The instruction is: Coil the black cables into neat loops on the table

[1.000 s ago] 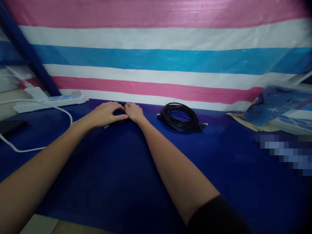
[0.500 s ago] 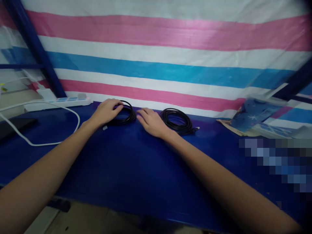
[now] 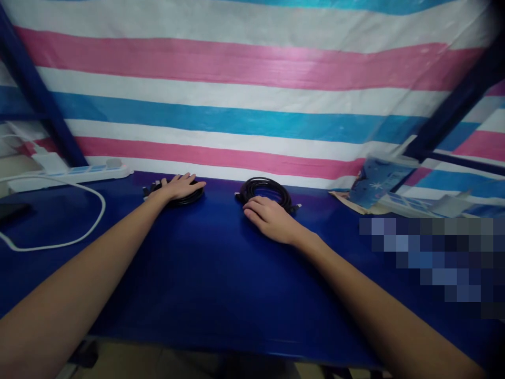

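Two black cables lie wound in round coils toward the back of the blue table. My left hand rests palm down across the left cable coil, fingers spread over it. Plug ends stick out at that coil's left side, and much of its middle is hidden under the hand. At the near edge of the right cable coil, my right hand lies palm down with its fingers stretched out. Whether its fingertips touch that coil I cannot tell. Connectors show at the right coil's left and right sides.
A white power strip with a plugged-in adapter stands at the back left, near a looping white cable. At the right are a blue patterned packet and a pixelated area. Striped sheeting hangs behind the blue table.
My left hand has gone from curling at the left coil to lying flat over it. My right hand has shifted from between the coils to the right coil's near edge. The view has turned slightly.
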Available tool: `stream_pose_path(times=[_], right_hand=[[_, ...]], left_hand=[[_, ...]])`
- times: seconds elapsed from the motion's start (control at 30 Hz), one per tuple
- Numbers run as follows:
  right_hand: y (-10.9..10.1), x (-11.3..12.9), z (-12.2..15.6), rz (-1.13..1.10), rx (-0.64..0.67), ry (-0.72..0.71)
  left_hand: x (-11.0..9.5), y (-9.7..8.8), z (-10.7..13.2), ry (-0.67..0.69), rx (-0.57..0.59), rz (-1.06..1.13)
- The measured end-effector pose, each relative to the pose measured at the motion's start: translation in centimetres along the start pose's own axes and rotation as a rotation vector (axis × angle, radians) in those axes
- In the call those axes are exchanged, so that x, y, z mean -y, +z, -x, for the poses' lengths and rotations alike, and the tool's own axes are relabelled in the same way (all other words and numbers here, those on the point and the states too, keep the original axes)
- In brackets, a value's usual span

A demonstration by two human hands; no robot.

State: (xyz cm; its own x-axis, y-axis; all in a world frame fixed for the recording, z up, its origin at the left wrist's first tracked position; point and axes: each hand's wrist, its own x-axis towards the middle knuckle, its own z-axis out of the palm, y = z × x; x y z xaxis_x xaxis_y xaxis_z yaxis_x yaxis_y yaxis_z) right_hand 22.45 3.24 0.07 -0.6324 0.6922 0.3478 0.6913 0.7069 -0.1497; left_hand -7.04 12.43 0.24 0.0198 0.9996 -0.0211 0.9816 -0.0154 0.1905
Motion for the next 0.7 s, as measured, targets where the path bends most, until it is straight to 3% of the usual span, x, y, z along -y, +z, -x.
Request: stream_pose_path(times=[0.17, 0.37, 0.47, 0.57, 0.67, 0.7], right_hand=[[-0.3, 0.0, 0.3, 0.049, 0.004, 0.015], [0.0, -1.9, 0.4, 0.093, -0.024, 0.077], [0.3, -2.3, 0.1, 0.079, -0.039, 0.083], [-1.2, -1.6, 0.1, 0.042, -0.081, 0.096], [-4.6, -0.3, 1.4, -0.027, -0.190, 0.146], [-5.8, 0.2, 2.1, -0.099, -0.310, 0.178]], left_hand=[[0.5, -0.1, -0.5, 0.050, 0.013, -0.018], [0.0, 0.1, -0.8, 0.051, 0.034, -0.030], [-0.8, -0.8, -0.2, 0.068, 0.033, -0.035], [-1.7, -3.2, 2.8, 0.117, -0.026, -0.034], [-1.7, -5.5, 8.4, 0.190, -0.057, -0.058], [-1.4, -5.7, 10.5, 0.217, -0.079, -0.077]])
